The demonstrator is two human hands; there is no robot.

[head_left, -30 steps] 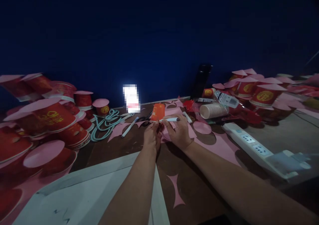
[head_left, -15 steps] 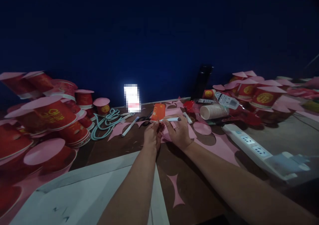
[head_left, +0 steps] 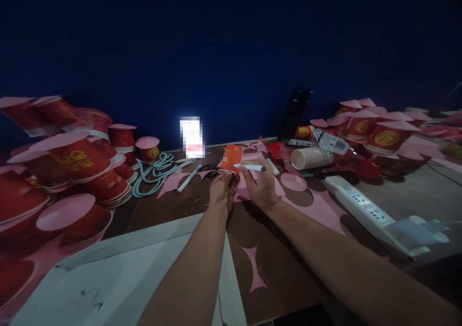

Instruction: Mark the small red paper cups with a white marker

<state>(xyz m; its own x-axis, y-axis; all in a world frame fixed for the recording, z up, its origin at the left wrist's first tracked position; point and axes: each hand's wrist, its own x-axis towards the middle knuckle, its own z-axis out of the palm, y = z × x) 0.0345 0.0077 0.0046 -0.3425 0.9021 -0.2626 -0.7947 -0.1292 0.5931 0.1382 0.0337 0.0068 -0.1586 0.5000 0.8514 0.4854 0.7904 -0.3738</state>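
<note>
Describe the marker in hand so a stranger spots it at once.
Over the brown table, find the bare right hand. It holds a white marker, narrow end toward the orange item. The similar marker farther left lies on the table; this one is gripped.

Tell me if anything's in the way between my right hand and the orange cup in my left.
Only the white pen that your right hand holds, its tip toward the orange cup in your left hand. Nothing else visible stands between; whether the tip touches is unclear.
</note>
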